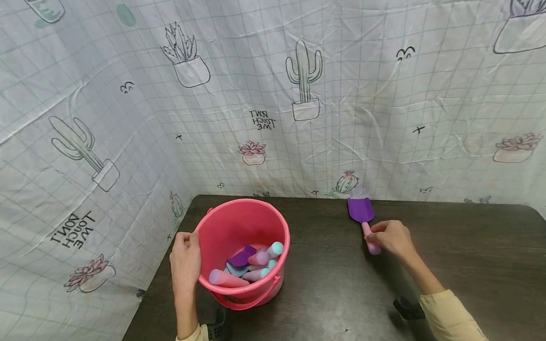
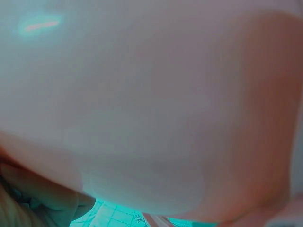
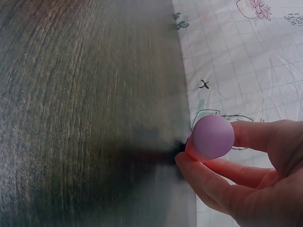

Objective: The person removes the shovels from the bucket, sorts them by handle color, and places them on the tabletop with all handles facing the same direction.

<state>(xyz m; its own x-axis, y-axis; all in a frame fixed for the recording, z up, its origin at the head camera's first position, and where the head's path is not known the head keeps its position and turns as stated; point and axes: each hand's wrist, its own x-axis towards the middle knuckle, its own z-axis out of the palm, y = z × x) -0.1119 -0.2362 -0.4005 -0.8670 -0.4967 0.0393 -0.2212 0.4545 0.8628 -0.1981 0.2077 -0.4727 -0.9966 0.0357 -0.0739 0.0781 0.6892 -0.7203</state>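
A pink bucket (image 1: 231,220) stands left of centre on the dark table. My left hand (image 1: 185,258) grips its rim from the left side; in the left wrist view the bucket's wall (image 2: 142,94) fills most of the picture, with curled fingers (image 2: 47,194) at the lower left. Several toy tools with pink and turquoise handles (image 1: 227,279) lie inside, one with a purple blade (image 1: 242,256). To the right, my right hand (image 1: 392,239) pinches the pink handle of a purple toy shovel (image 1: 360,210), blade pointing away from me. The handle's rounded lilac end (image 3: 214,137) faces the right wrist camera.
A dark wood-grain table (image 1: 477,243) reaches back to a hanging white sheet (image 1: 370,85) printed with cacti, which also closes off the left side. The bucket's pink carrying handle (image 1: 242,306) hangs down in front of it.
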